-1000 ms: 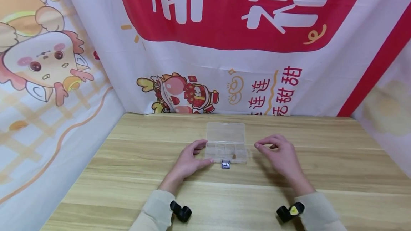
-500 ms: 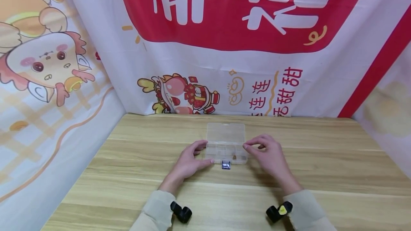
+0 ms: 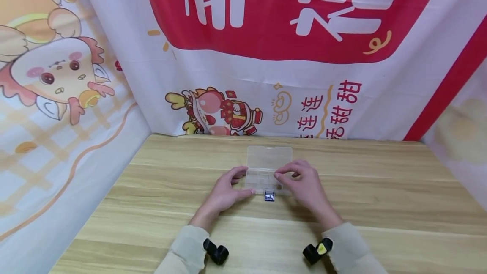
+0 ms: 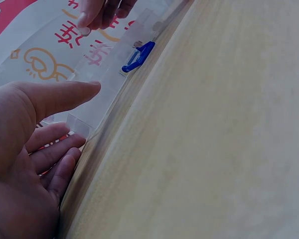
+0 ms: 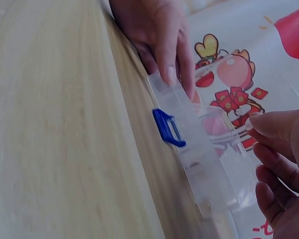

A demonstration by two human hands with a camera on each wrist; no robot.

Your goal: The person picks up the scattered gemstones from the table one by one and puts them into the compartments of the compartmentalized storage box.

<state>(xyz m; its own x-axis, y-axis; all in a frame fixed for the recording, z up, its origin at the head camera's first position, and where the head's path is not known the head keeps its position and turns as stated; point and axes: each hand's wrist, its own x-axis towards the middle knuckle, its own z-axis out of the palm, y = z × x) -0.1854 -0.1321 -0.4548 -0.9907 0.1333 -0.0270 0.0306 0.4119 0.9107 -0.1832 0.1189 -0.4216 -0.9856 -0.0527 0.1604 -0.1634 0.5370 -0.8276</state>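
A clear plastic compartment box (image 3: 252, 179) lies on the table with its lid (image 3: 269, 156) folded back. A blue latch (image 5: 168, 128) sits at the middle of its front wall. My left hand (image 3: 225, 189) holds the box's left end, thumb at the front corner and fingers round the far side. Over the right half of the box, my right hand (image 3: 302, 181) pinches a small whitish piece (image 4: 84, 31) between thumb and index finger. That piece (image 5: 248, 124) is mostly covered by the fingertips, and its kind cannot be told. Something small and brownish (image 3: 279, 187) lies in a front right compartment.
The wooden table (image 3: 160, 206) stretches to both sides of the box. Behind it hangs a printed cloth (image 3: 228, 67) with red and white figures, and another cloth (image 3: 95, 138) covers the left side. Black cameras (image 3: 216, 252) are strapped at both wrists.
My right hand has moved left from beyond the box's right end to over its compartments, still pinching. My left hand has stayed at the box's left end.
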